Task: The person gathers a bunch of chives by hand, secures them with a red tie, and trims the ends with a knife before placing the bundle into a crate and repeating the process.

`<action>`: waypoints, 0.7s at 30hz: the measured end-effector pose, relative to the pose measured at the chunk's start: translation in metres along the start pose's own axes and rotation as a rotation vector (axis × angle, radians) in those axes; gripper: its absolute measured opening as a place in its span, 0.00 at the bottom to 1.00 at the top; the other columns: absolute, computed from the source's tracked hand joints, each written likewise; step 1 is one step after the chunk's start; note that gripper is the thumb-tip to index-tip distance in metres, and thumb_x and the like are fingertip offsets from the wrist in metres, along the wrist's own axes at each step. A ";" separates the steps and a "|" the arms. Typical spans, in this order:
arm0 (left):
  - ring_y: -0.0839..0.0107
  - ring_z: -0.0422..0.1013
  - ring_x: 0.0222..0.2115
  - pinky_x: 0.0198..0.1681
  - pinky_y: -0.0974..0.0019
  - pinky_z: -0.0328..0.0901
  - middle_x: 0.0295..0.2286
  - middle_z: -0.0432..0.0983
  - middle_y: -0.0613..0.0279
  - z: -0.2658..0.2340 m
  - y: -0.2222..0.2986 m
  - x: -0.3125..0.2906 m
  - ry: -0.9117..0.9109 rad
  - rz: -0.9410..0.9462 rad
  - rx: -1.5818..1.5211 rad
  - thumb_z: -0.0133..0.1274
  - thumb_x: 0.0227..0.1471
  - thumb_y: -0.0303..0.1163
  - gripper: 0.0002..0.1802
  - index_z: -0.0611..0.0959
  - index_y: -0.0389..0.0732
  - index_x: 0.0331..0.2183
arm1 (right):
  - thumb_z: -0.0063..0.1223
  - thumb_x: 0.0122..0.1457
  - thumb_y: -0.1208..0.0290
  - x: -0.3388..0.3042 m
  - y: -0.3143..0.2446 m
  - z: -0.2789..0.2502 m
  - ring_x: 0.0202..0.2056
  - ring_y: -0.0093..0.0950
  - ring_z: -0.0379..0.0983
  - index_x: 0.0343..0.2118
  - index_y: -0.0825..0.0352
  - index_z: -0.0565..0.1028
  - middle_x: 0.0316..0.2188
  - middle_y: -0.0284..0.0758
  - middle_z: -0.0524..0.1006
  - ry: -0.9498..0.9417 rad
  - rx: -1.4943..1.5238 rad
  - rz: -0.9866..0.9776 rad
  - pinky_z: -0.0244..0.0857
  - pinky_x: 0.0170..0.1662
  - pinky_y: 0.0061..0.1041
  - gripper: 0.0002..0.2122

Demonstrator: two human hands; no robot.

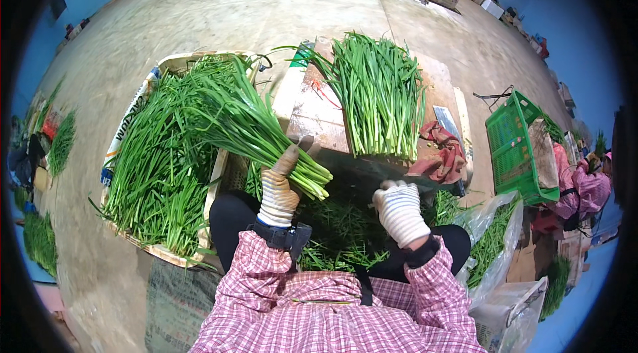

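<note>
My left hand [280,187], in a striped work glove with a brownish thumb, is closed around a bunch of garlic chives [256,128]. Their pale cut ends point right toward my lap and the green leaves trail up and left over a crate. My right hand [401,212], in a white striped glove, is held above my right knee with its fingers curled in; whether anything is in them is hidden. Ahead of it, a thick pile of garlic chives [380,97] lies on a worn board [323,120], stem ends toward me. Loose green leaves [345,233] fill the space between my knees.
At my left stands a pale crate [214,203] heaped with chives. A red cloth [442,157] and a flat grey strip [446,120] lie at the board's right. Farther right are a green plastic crate [512,147], a clear bag [515,227] of leaves and another person [588,187].
</note>
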State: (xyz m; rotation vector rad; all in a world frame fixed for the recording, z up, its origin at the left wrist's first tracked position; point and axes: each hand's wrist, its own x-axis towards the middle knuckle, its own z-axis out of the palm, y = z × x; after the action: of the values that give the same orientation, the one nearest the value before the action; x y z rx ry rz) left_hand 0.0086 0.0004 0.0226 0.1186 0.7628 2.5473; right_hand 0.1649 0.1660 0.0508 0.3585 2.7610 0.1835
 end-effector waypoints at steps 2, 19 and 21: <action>0.56 0.74 0.44 0.45 0.53 0.75 0.39 0.75 0.56 0.008 -0.004 -0.003 0.008 0.054 -0.011 0.59 0.53 0.25 0.19 0.74 0.39 0.47 | 0.59 0.48 0.73 -0.007 -0.003 -0.003 0.36 0.36 0.72 0.32 0.57 0.78 0.33 0.35 0.76 0.767 0.428 -0.149 0.62 0.37 0.39 0.07; 0.58 0.78 0.37 0.41 0.51 0.75 0.31 0.79 0.56 0.003 0.004 0.002 -0.002 -0.035 -0.002 0.61 0.51 0.26 0.16 0.77 0.37 0.43 | 0.62 0.38 0.69 0.011 -0.024 -0.028 0.33 0.34 0.72 0.23 0.59 0.75 0.29 0.33 0.74 0.828 0.452 -0.250 0.59 0.41 0.36 0.07; 0.58 0.78 0.36 0.39 0.53 0.76 0.31 0.79 0.56 -0.001 0.028 0.010 -0.029 0.013 0.084 0.60 0.52 0.28 0.16 0.77 0.37 0.43 | 0.61 0.40 0.67 0.001 -0.003 -0.010 0.36 0.34 0.73 0.27 0.59 0.78 0.32 0.34 0.76 0.390 0.205 -0.127 0.63 0.42 0.38 0.09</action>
State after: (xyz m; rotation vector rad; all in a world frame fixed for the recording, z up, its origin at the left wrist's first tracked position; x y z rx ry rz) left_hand -0.0120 -0.0164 0.0364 0.1886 0.8611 2.5204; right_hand 0.1602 0.1624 0.0593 0.2141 3.1877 -0.0725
